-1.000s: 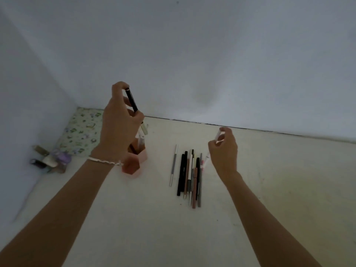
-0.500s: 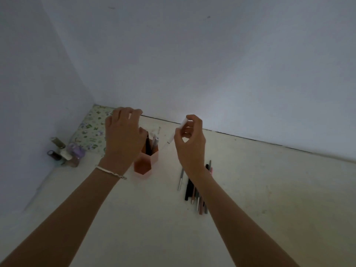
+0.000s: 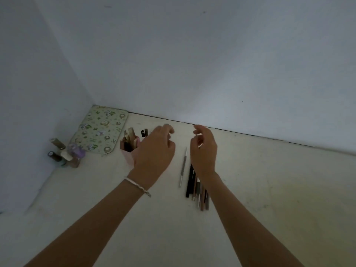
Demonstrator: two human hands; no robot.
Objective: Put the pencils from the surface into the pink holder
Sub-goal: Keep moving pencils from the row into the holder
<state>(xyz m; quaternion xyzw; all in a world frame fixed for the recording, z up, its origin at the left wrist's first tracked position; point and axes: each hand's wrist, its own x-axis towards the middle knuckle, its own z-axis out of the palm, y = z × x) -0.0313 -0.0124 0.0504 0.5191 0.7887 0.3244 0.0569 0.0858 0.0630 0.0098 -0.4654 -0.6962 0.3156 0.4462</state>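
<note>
The pink holder (image 3: 128, 159) stands left of centre with several pencils (image 3: 131, 137) upright in it; my left hand hides its right side. My left hand (image 3: 154, 151) hovers just right of the holder, fingers loosely curled, holding nothing. My right hand (image 3: 203, 151) hangs over the far end of a row of several dark and brown pencils (image 3: 196, 187) lying on the pale surface, its fingers relaxed and empty. A thin silver pencil (image 3: 183, 166) lies alone between my two hands.
A flower-print pouch (image 3: 100, 130) lies in the back left corner against the wall. Several small bottles (image 3: 65, 153) stand left of the holder by the side wall. The pale surface (image 3: 269, 189) stretches to the right.
The black pencil in my left hand went into the holder. The white pencil has left my right hand. Both hands have dropped lower, and the right one has drawn back over the row.
</note>
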